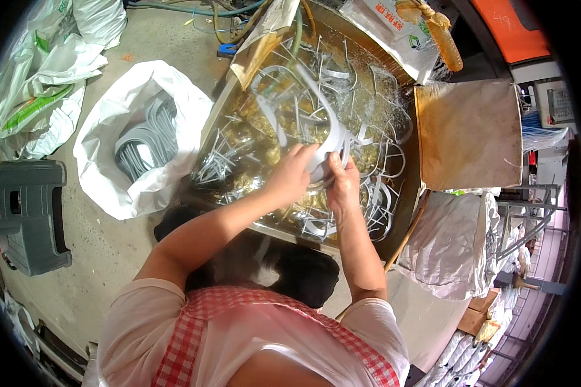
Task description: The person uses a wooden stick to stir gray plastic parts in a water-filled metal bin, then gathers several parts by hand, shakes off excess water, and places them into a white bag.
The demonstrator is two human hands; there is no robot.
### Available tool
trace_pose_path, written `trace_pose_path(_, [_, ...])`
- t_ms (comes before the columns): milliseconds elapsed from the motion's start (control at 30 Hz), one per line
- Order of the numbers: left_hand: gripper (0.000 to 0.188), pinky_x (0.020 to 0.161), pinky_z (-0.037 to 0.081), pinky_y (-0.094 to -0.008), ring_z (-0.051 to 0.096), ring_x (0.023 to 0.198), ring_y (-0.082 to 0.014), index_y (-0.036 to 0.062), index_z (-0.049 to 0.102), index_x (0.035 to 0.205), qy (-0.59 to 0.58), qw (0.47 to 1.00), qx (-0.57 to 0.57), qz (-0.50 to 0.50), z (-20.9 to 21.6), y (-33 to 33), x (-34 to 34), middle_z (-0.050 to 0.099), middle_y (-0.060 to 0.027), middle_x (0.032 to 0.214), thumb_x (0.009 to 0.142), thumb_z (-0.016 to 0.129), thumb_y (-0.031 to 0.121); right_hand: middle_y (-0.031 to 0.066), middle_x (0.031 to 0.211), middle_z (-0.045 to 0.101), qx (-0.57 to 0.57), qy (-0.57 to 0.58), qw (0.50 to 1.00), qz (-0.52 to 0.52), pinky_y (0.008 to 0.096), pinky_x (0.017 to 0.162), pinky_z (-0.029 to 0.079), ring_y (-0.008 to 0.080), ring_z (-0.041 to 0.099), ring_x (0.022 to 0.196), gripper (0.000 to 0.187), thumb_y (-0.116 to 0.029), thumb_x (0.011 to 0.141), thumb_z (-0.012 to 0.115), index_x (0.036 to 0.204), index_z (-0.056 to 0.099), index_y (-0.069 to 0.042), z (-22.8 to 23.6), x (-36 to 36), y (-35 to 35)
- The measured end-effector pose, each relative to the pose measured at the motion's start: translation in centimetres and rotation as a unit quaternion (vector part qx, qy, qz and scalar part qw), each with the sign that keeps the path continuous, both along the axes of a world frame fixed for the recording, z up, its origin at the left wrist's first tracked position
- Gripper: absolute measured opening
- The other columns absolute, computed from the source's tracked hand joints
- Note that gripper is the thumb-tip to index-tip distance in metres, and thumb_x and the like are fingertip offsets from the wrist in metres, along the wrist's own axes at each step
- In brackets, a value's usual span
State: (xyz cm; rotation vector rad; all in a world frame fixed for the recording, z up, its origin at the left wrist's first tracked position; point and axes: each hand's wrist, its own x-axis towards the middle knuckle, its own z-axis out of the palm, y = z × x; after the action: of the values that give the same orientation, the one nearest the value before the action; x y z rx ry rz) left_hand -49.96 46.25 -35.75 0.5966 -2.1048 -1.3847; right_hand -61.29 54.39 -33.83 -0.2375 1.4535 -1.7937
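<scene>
Curved light-grey plastic pieces (332, 137), shaped like bands, are held up over a water-filled tub (239, 106). My right hand (343, 184) grips them with the thumb on top. My left hand (294, 171) is closed on the lower left side of the same pieces; its fingertips are partly hidden. Many more grey curved pieces with thin rods (221, 161) lie loose in the water below. Left of the tub, an open white bag (97, 145) holds neatly nested grey curved pieces (148, 138).
A dark grey plastic stool (26, 213) stands at the left. Stuffed white bags (51, 109) sit behind it. A stained board (469, 134) and a white sack (445, 238) flank the tub's right side. An orange glove (440, 42) hangs at the far right corner.
</scene>
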Motion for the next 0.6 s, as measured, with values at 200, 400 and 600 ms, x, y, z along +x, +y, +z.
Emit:
trace_pose_path(200, [0.052, 0.089, 0.041, -0.0376, 0.050, 0.108, -0.0324, 0.0043, 0.037, 0.127, -0.026, 0.996, 0.083, -0.010, -0.1, -0.9, 0.1, 0.049, -0.0193, 0.117, 0.078, 0.056, 0.008, 0.0034, 0.095, 0.060, 0.000, 0.022, 0.999, 0.042, 0.0283, 0.079, 0.044, 0.0145, 0.056, 0.086, 0.031, -0.014, 0.080, 0.067, 0.106, 0.055, -0.004, -0.7, 0.9, 0.4])
trace_pose_path(400, [0.059, 0.091, 0.041, -0.0363, 0.049, 0.112, -0.0304, 0.0022, 0.035, 0.129, -0.022, 0.973, 0.225, -0.051, 1.7, -1.9, 0.6, 0.047, -0.0242, 0.121, 0.077, 0.060, 0.011, 0.0017, 0.086, 0.059, 0.059, 0.075, 0.995, 0.028, 0.0234, 0.067, 0.043, 0.0094, 0.053, 0.074, 0.021, -0.013, 0.084, 0.062, 0.102, 0.055, -0.005, -1.8, 1.2, 0.9])
trace_pose_path(600, [0.053, 0.081, 0.044, -0.0379, 0.056, 0.097, -0.0290, 0.0065, 0.045, 0.120, -0.240, 0.958, -0.097, -0.123, 1.1, -4.0, 1.9, 0.059, -0.0136, 0.103, 0.068, 0.057, 0.003, 0.0005, 0.073, 0.057, 0.091, 0.269, 0.958, -0.031, 0.0198, 0.047, 0.036, 0.0053, 0.045, 0.054, 0.017, -0.018, 0.084, 0.062, 0.090, 0.054, -0.004, 2.0, -2.1, 1.9])
